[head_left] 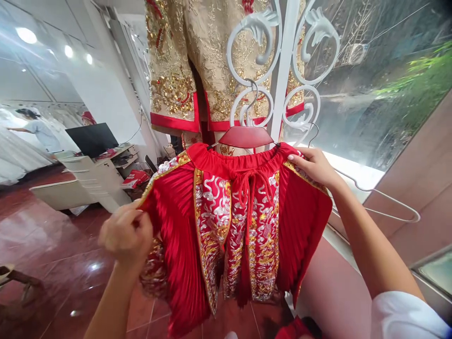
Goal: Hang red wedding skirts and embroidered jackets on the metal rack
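Observation:
A red pleated skirt (pixel 183 226) with silver and gold embroidered panels hangs in front of me from a red-topped hanger (pixel 247 136). The hanger's metal hook loops over the white scrollwork rack (pixel 282 70). My left hand (pixel 129 230), a little blurred, is closed on the skirt's left side edge and holds it outward. At the right end of the waistband, my right hand (pixel 310 165) pinches the fabric, thumb on top. A red drawstring bow (pixel 250 183) hangs at the middle of the gathered waist.
A gold embroidered garment (pixel 212 61) with red hems hangs behind the rack. At right, a bare white wire hanger (pixel 388 197) hangs beside the window. A desk (pixel 92 174) with a black monitor (pixel 92 140) stands at left; farther back a person (pixel 44 132) is among white gowns.

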`<action>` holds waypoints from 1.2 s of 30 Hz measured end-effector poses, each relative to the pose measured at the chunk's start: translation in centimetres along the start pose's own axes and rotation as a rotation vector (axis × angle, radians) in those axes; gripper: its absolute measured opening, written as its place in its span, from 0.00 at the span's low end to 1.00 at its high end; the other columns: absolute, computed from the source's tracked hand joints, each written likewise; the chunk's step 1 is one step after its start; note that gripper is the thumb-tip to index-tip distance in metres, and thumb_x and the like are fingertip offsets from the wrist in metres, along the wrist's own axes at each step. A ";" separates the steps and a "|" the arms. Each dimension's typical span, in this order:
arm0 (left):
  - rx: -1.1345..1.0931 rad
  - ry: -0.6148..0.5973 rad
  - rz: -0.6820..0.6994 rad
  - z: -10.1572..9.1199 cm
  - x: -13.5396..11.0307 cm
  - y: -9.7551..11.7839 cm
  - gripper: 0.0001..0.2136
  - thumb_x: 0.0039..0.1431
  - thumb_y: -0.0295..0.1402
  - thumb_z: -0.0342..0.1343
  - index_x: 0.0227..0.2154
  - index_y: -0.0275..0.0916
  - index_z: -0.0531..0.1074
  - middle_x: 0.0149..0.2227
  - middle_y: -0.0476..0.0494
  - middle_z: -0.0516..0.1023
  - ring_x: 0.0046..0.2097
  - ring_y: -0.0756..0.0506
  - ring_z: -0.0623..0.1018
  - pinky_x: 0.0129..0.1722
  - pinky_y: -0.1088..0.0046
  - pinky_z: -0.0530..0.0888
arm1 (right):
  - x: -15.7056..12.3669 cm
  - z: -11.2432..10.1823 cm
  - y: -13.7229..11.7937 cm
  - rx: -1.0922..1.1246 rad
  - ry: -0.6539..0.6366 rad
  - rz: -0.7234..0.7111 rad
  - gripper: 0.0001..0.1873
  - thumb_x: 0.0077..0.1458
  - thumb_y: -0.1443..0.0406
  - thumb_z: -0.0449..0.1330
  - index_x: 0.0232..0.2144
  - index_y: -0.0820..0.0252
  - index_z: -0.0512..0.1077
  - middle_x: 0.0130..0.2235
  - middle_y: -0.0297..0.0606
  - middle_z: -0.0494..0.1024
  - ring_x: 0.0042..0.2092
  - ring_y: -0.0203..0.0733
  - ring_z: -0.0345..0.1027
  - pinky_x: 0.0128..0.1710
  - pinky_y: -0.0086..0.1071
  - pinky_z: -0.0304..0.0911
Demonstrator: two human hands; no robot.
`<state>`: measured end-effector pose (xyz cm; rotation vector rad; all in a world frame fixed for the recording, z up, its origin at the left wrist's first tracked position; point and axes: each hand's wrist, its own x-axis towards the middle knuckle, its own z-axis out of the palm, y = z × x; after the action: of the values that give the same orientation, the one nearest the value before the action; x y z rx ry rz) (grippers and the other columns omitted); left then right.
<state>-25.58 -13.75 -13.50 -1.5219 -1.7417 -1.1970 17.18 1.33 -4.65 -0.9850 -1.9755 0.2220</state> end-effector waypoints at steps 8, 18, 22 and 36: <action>-0.084 0.141 0.143 1.9 3.1 2.8 0.12 0.52 0.32 0.51 0.39 0.39 0.71 0.38 0.39 0.80 0.41 0.38 0.78 0.42 0.59 0.72 | 0.6 -0.3 0.5 -0.076 -0.003 -0.039 0.30 0.56 0.46 0.51 0.46 0.62 0.75 0.34 0.37 0.78 0.35 0.44 0.68 0.35 0.32 0.59; -0.191 -0.569 0.153 3.6 14.2 9.2 0.25 0.62 0.49 0.33 0.18 0.41 0.63 0.20 0.48 0.63 0.28 0.46 0.66 0.29 0.68 0.63 | 0.8 -0.5 0.0 -0.018 0.044 0.020 0.34 0.51 0.35 0.42 0.18 0.58 0.53 0.20 0.32 0.55 0.24 0.34 0.47 0.25 0.30 0.45; 0.024 -0.234 0.038 5.5 10.9 10.5 0.24 0.64 0.47 0.32 0.28 0.39 0.68 0.27 0.42 0.68 0.32 0.42 0.70 0.32 0.66 0.59 | -0.1 0.3 -0.4 -0.229 0.219 0.015 0.34 0.55 0.38 0.39 0.17 0.59 0.54 0.19 0.33 0.55 0.24 0.34 0.48 0.26 0.31 0.42; 0.093 -0.004 0.214 6.4 9.5 10.1 0.19 0.63 0.43 0.39 0.34 0.37 0.70 0.30 0.38 0.74 0.36 0.40 0.73 0.33 0.66 0.60 | -0.8 1.3 -1.0 -0.445 0.354 0.062 0.31 0.60 0.43 0.37 0.20 0.58 0.61 0.20 0.36 0.63 0.24 0.37 0.54 0.26 0.31 0.45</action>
<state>-17.03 -3.74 -5.73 -1.6096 -1.5682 -0.9930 15.85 0.34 -5.45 -1.2683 -1.6973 -0.3543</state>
